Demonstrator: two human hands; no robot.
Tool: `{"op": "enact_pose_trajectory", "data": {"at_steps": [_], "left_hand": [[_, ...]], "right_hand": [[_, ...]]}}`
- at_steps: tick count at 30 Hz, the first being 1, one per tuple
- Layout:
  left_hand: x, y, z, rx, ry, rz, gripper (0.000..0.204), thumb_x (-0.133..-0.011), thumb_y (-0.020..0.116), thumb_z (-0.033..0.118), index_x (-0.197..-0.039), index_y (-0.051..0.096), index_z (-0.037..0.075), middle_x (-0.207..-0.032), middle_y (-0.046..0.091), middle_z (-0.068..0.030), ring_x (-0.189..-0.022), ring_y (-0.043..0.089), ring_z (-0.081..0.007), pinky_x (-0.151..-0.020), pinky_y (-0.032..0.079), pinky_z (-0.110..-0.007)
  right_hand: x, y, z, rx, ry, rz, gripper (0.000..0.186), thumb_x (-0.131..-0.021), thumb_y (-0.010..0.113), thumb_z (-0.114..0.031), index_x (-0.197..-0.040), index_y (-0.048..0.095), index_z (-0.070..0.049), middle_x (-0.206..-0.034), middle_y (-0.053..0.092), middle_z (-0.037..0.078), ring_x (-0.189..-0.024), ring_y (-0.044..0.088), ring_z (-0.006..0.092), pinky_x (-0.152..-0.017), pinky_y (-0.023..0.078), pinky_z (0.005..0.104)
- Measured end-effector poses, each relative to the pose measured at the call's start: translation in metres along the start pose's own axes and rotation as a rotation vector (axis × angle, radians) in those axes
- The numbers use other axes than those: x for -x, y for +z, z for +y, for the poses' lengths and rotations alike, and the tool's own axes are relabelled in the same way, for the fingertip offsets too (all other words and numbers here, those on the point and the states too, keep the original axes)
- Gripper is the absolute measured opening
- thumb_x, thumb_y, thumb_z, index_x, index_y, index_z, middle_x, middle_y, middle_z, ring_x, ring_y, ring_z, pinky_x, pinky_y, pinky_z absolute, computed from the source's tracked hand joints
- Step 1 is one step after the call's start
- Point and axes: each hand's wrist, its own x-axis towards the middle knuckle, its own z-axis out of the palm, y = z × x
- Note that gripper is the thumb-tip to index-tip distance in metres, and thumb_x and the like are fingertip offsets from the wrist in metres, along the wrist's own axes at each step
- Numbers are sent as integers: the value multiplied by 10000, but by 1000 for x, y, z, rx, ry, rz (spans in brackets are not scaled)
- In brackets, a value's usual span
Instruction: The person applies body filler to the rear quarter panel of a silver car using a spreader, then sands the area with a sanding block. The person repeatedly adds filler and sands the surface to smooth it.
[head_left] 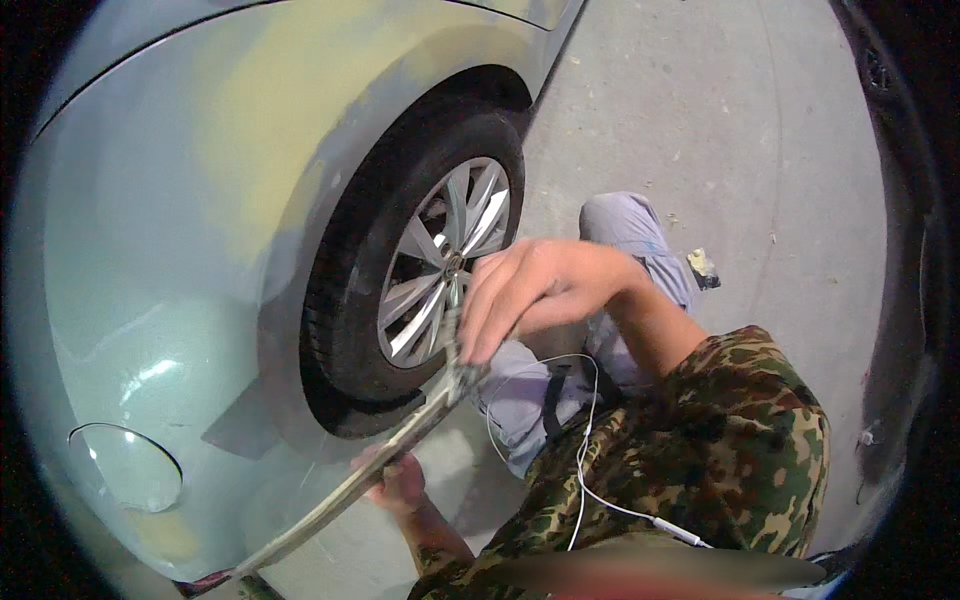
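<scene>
A long, narrow pale strip (pixel 345 492) slants from beside the wheel down to the car's lower left corner; its exact kind cannot be made out. My right hand (pixel 540 295) is closed over its upper end, fingers curled down and slightly blurred. Lower down, my left hand (pixel 402 484) grips the same strip from beneath, partly hidden behind it. Just beyond both hands is the car's body panel (pixel 150 300), pale green and grey with a yellowish patch (pixel 265 110) above the wheel arch. The wheel (pixel 450 265) has silver spokes and a black tyre.
A round-edged fuel flap (pixel 127 467) sits low on the panel, with a red lamp (pixel 203 583) at the corner. My grey-trousered knee (pixel 625 220) is close to the wheel. A white earphone cable (pixel 583 470) hangs over my camouflage shirt. Small debris (pixel 704 268) lies on the concrete floor (pixel 690 110).
</scene>
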Motion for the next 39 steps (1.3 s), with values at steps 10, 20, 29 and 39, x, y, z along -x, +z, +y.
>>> {"op": "enact_pose_trajectory", "data": {"at_steps": [10,20,29,39], "left_hand": [[3,6,8,-166,217,-19,470,-1030,765,273,-1371,575,11,-1316,683,-151,-1242,656,-299,-1138,498,-541],[20,7,18,-230,234,-22,328,-1031,760,256,-1164,573,22,-1157,690,-111,-1133,686,-245,-989,584,-439],[-1,-17,-22,38,117,-36,591,-991,772,166,-1506,521,26,-1471,599,-143,-1345,596,-351,-1161,459,-617],[-51,24,26,271,-165,-116,605,-1061,669,134,-1621,446,89,-1589,547,-85,-1476,505,-327,-1267,342,-621]], "right_hand": [[-61,-6,66,857,22,1443,335,-961,662,31,-1273,767,-36,-1226,775,191,-1102,745,351,-983,570,408],[-103,18,53,953,-101,1386,367,-868,709,44,-1192,793,-106,-1167,804,111,-1076,750,326,-917,548,431],[-40,27,15,-21,-55,520,272,-989,670,15,-1225,799,-26,-1201,809,124,-1054,758,244,-922,578,360],[20,-7,-60,375,913,201,276,-1028,690,-79,-1286,771,-23,-1160,807,135,-1020,752,256,-932,575,376]]}}
